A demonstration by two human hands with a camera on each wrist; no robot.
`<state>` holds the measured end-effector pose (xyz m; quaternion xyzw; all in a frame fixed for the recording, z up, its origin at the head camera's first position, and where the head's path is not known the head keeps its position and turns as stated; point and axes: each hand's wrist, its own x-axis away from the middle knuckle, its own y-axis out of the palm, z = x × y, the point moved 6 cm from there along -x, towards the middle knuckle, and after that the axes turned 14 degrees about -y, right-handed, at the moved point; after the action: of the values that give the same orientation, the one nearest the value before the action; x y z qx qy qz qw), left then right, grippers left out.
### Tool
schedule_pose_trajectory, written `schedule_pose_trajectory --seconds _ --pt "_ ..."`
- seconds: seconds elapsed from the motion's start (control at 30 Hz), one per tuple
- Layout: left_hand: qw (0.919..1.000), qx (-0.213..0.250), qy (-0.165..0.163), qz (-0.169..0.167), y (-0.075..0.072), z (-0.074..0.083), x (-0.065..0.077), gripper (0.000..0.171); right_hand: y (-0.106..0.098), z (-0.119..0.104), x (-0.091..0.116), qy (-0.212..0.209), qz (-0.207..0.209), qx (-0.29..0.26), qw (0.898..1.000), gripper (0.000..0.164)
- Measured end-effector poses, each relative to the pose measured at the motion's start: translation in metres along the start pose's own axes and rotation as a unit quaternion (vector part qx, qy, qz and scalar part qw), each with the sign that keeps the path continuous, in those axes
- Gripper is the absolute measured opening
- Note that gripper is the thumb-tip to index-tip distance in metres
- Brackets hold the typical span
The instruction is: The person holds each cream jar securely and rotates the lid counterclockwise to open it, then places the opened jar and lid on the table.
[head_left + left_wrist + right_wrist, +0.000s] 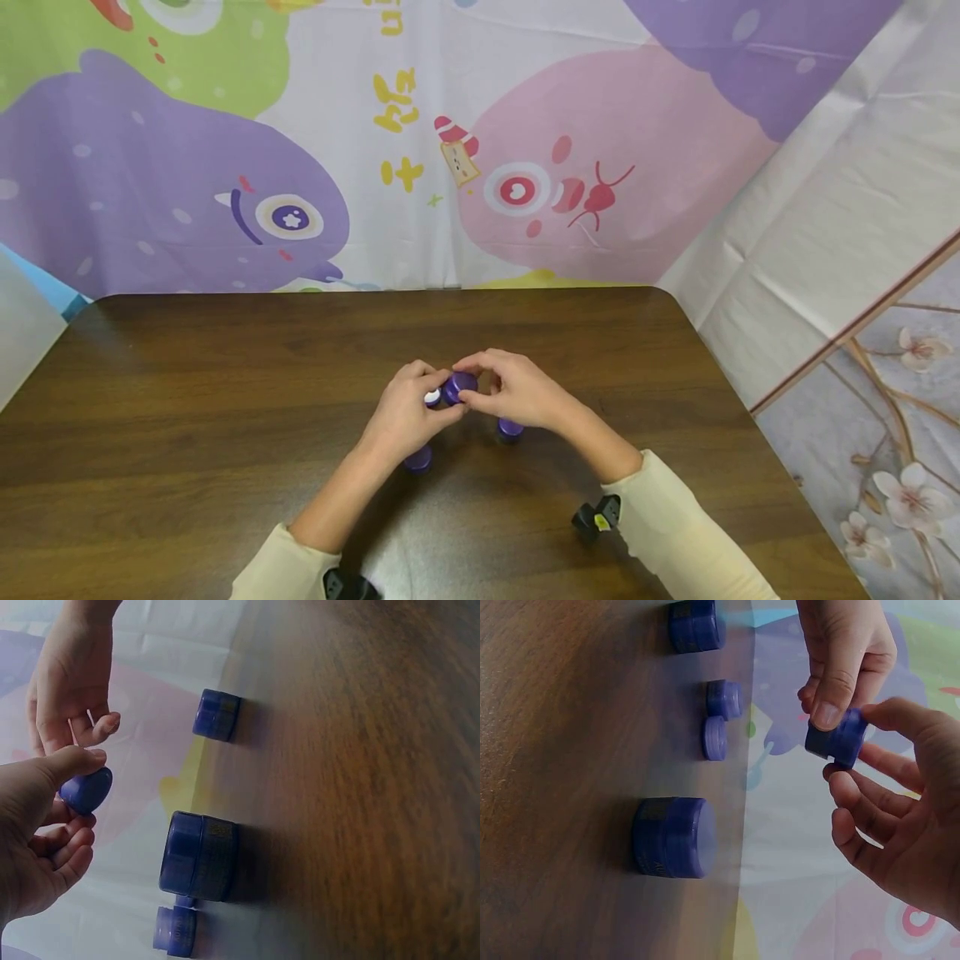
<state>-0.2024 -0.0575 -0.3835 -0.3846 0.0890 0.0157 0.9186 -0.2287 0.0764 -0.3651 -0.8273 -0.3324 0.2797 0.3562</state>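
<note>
Both hands meet above the table around a small purple jar (460, 387). In the right wrist view, my left hand (405, 412) pinches the jar's dark labelled body (821, 741) with its thumb on the near side. The thumb and fingers of my right hand (525, 392) grip the brighter purple lid (850, 739). Whether the lid is loose cannot be told. Below the hands, an uncovered jar (724, 699) stands on the table beside a loose purple lid (715, 739); its white top (432, 397) shows in the head view.
On the brown wooden table (225, 400), a closed purple jar (417, 459) stands nearer the body, under the left wrist. Another closed jar (510, 430) stands below the right hand. Behind the table hangs a cartoon-printed cloth (420, 233); a flower-patterned panel (892, 433) is at the right.
</note>
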Motion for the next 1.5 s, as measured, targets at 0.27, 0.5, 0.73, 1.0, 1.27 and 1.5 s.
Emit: schedule_pose_trajectory --seconds 0.27,0.5,0.73,1.0,1.27,1.5 --pt "1.0000 0.003 -0.004 -0.002 -0.0001 -0.0004 0.0002 0.046 0.0003 -0.0038 0.0009 -0.019 -0.011 -0.013 1.000 0.045" --pt "1.0000 0.006 -0.002 -0.003 -0.0003 0.0001 0.0008 0.045 -0.0015 -0.0006 0.0011 0.002 -0.004 -0.010 1.000 0.037" --pt "0.9999 0.009 -0.005 -0.005 -0.0004 -0.0004 0.0010 0.046 -0.0007 -0.0035 0.0012 -0.015 -0.016 -0.016 1.000 0.041" --pt "1.0000 0.006 -0.005 -0.002 -0.0004 -0.0009 0.0014 0.046 -0.0035 -0.0035 0.0005 0.005 -0.001 -0.007 1.000 0.040" --pt "1.0000 0.007 0.000 -0.005 -0.0005 0.0002 0.0013 0.048 -0.0009 -0.0051 0.0009 -0.022 -0.020 -0.010 1.000 0.041" --pt "1.0000 0.004 0.000 0.003 -0.0015 0.0013 0.0023 0.044 -0.0035 -0.0035 0.0024 -0.005 0.002 -0.010 1.000 0.041"
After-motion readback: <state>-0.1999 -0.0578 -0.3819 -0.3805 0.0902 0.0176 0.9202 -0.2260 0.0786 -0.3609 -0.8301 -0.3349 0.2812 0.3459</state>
